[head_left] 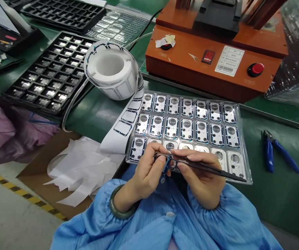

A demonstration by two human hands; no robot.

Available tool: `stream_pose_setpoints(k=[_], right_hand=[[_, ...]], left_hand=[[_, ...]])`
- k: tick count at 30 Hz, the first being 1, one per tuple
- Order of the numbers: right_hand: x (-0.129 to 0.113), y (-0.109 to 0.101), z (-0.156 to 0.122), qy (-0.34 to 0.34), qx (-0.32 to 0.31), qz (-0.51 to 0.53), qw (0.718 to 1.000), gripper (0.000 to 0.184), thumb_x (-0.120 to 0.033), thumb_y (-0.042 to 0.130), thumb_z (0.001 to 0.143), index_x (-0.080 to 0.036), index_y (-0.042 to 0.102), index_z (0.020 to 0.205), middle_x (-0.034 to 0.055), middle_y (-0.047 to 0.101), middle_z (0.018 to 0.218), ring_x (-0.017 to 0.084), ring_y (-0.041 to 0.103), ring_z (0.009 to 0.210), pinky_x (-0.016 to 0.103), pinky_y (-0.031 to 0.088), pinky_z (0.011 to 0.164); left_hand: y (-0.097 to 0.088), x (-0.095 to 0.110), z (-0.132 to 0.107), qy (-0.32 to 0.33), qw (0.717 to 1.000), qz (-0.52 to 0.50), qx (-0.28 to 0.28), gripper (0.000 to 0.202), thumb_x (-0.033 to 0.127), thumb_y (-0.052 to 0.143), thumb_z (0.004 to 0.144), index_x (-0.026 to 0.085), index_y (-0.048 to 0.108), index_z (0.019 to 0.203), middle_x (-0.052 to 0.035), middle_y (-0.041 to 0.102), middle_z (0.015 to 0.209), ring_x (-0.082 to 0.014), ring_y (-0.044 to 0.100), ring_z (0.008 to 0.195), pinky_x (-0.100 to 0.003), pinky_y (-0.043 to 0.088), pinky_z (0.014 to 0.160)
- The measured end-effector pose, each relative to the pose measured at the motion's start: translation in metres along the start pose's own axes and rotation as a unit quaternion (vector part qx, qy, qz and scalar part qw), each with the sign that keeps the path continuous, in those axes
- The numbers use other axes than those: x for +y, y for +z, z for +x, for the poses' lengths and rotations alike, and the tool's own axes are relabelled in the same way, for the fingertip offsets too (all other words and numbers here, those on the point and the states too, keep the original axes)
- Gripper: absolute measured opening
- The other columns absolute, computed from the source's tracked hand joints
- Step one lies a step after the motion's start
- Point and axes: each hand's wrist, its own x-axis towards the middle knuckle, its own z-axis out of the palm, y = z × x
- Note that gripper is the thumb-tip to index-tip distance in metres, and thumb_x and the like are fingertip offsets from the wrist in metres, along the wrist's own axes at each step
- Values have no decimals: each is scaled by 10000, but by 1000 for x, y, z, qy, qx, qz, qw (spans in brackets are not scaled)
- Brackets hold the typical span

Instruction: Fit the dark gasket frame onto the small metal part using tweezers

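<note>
My left hand (146,172) is closed in a pinch on a small blue-edged part (167,166), held just in front of the near edge of a clear tray (244,163) of metal parts. My right hand (198,173) grips black tweezers (217,171); their tips reach left to the small part between my left fingers. Both hands hover over the tray's front row, above my blue sleeves. A roll of white label tape (111,69) lies left of the tray, its strip (120,130) trailing down toward my left hand.
An orange machine (191,66) with a red button stands behind the tray. Black trays (47,80) of parts lie at the left. Blue pliers (271,152) rest on the green mat at right. Peeled white backing paper (81,170) is piled on cardboard at the table's near-left edge.
</note>
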Motion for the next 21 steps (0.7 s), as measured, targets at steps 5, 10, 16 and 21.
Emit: stream_pose_setpoints(k=[5,10,16,21], right_hand=[[2,0,-1,-11,-16,-6,1000,380,7,632,797,-289,593,1033,1,708,1060,182,685,993,323,628,724],[0,1,0,3,-10,-6,1000,331,-18,637,807,-283,597,1001,6,717,1033,190,695,969,328,634,699],[2,0,1,3,-8,-14,1000,316,-21,635,805,-273,605,993,11,722,1030,201,699,967,344,640,702],[0,1,1,6,5,-3,1000,325,-6,628,809,-278,608,986,-7,732,1013,184,710,941,307,639,672]], left_hand=[[0,1,0,-14,1000,15,-10,103,308,419,966,231,449,1028,5,602,818,-117,574,624,-263,489,607],[0,1,2,-17,1000,20,-10,131,327,422,959,221,452,1030,-1,592,813,-121,574,617,-267,489,594],[0,3,2,-17,999,35,-10,126,331,421,956,223,454,1013,5,578,792,-122,567,605,-267,479,588],[0,1,2,-13,999,38,-17,119,317,414,962,220,463,1013,6,580,771,-119,560,603,-263,469,584]])
